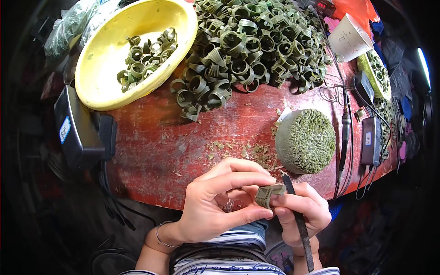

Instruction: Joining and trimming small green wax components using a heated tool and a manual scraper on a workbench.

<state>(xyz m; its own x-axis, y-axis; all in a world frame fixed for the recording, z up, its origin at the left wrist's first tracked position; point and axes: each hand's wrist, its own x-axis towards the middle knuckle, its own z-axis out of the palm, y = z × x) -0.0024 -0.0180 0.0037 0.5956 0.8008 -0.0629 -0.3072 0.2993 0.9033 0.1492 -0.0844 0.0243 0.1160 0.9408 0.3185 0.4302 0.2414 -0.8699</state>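
Observation:
My left hand (208, 199) holds a small green ring-shaped piece (263, 197) with a wide patterned band between its fingertips and thumb, just past the table's near edge. My right hand (305, 213) is closed round a long, narrow, dark flat tool, perhaps a file (301, 231). The tool's upper end rises beside the ring, and the right fingertips also touch the ring's right side. Just beyond both hands stands a round green block (307, 141) with a rough, crumbly face. Green shavings (250, 151) are scattered to its left.
A large heap of green rings (256, 43) covers the back of the red table (156, 146). More lie in a tilted yellow basin (94, 80). At right are a white cup (350, 39), a dark box (370, 141) and hanging cables (343, 142). A grey metal box (80, 133) is at left.

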